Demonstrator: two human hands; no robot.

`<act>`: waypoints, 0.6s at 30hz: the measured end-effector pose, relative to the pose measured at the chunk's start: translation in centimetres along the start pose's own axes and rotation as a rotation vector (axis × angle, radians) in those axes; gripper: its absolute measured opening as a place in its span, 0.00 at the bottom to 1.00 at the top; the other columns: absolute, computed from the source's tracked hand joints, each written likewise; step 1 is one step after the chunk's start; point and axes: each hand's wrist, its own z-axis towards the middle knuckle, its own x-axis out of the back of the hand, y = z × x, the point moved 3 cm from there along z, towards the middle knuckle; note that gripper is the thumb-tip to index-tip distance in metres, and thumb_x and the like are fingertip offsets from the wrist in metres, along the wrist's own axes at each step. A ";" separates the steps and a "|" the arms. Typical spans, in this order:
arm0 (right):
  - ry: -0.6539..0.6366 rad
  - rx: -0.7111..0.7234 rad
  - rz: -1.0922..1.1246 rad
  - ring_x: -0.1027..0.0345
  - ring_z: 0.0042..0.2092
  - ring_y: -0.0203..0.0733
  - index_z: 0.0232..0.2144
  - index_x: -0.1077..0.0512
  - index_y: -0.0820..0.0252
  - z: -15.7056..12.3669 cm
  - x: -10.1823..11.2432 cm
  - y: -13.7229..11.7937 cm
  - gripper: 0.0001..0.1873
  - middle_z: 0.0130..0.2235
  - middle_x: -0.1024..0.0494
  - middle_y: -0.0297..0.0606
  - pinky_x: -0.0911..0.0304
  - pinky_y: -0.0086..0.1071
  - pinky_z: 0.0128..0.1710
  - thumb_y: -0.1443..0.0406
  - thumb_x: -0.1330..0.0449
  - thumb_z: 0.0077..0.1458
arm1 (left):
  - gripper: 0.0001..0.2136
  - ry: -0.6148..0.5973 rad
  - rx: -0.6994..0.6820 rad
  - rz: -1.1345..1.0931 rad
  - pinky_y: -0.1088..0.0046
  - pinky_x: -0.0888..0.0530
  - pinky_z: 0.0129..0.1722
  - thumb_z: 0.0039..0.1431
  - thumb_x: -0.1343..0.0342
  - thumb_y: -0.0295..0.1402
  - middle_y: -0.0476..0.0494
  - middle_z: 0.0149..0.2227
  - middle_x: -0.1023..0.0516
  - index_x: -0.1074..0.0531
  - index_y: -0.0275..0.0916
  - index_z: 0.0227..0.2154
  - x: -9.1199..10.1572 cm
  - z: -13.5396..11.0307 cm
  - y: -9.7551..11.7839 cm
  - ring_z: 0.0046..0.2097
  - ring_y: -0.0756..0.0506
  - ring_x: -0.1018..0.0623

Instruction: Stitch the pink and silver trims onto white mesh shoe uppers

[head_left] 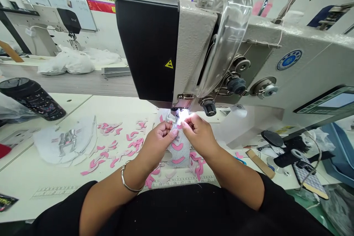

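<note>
A white mesh fabric piece [177,152] lies under the presser foot [173,115] of a grey industrial sewing machine [193,44], with pink crescent-shaped cut pieces [177,146] on it. My left hand [160,140] pinches the mesh just left of the needle area, and my right hand [197,132] pinches it from the right. Their fingertips nearly meet in front of the foot. The hands hide the needle plate and part of the mesh. Many loose pink cut pieces [110,151] and a white fabric piece with a silver print [65,142] lie left of my hands.
A black patterned tumbler [33,97] lies at the left. A ruler scale [179,182] runs along the table's near edge. White plastic bags [66,62] and another sewing machine [69,22] stand behind. Tools, a wooden strip [257,164] and a blue bin [337,147] sit right.
</note>
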 end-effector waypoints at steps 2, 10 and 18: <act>-0.002 -0.014 -0.023 0.32 0.32 0.40 0.26 0.35 0.55 0.1 -0.1 0.0 0.08 0.30 0.24 0.32 0.42 0.34 0.32 0.62 0.44 0.57 | 0.13 -0.002 -0.001 0.009 0.75 0.31 0.33 0.57 0.38 0.43 0.49 0.32 0.26 0.28 0.39 0.36 -0.1 0.0 0.1 0.33 0.50 0.30; -0.014 -0.050 -0.002 0.31 0.32 0.41 0.29 0.35 0.54 -0.2 -0.2 0.2 0.07 0.30 0.25 0.32 0.42 0.34 0.32 0.60 0.44 0.57 | 0.12 0.034 0.026 -0.109 0.78 0.35 0.31 0.56 0.37 0.42 0.52 0.29 0.31 0.30 0.39 0.32 -0.8 0.0 0.8 0.31 0.52 0.33; -0.024 -0.042 0.044 0.31 0.35 0.41 0.31 0.34 0.54 -0.6 -0.2 0.7 0.06 0.33 0.24 0.32 0.40 0.34 0.36 0.60 0.44 0.58 | 0.13 0.029 0.057 -0.164 0.74 0.32 0.33 0.56 0.37 0.43 0.48 0.32 0.26 0.28 0.39 0.34 -1.2 0.1 0.4 0.34 0.48 0.27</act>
